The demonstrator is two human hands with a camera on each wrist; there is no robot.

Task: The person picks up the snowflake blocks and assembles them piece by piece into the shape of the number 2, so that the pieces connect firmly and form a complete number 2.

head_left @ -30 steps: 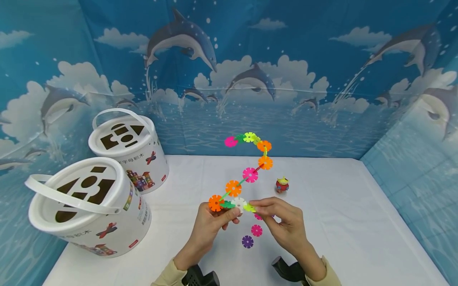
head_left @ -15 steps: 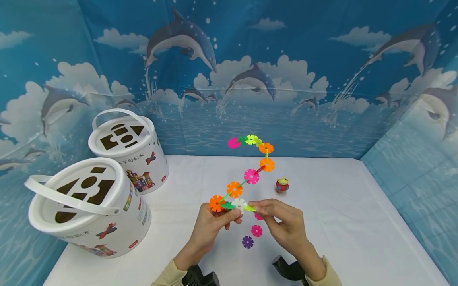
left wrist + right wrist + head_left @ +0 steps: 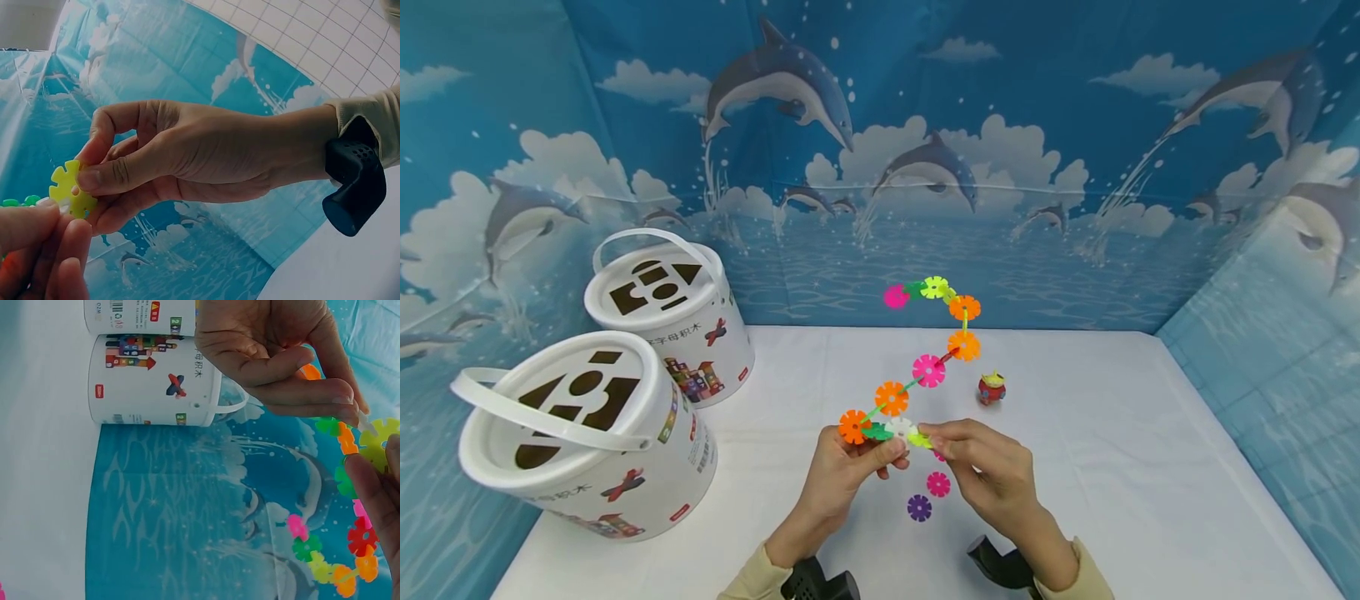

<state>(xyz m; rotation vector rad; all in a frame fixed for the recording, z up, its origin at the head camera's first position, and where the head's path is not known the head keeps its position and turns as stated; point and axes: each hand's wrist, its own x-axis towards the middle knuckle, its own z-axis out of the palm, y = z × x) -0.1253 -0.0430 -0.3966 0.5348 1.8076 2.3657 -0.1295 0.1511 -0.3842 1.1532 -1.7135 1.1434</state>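
A chain of snowflake-shaped plastic discs in orange, pink, green, yellow and red rises in a curve above the white table. My left hand pinches its near end at a white snowflake disc, beside a green disc. My right hand holds a yellow snowflake disc between thumb and fingertips, up against the white one. How deep their slots interlock is hard to tell. Below the hands lie a pink disc and a purple disc, with another pink one partly hidden by the right hand.
Two white lidded buckets with shape cut-outs and handles stand at the left. A small red toy figure with a yellow-green head stands right of the chain. A dolphin-print curtain borders the table.
The chain's far end has swung slightly to the right. My right hand has shifted a little left, and the yellow disc tilts more beside the white one. The left hand stays almost in place.
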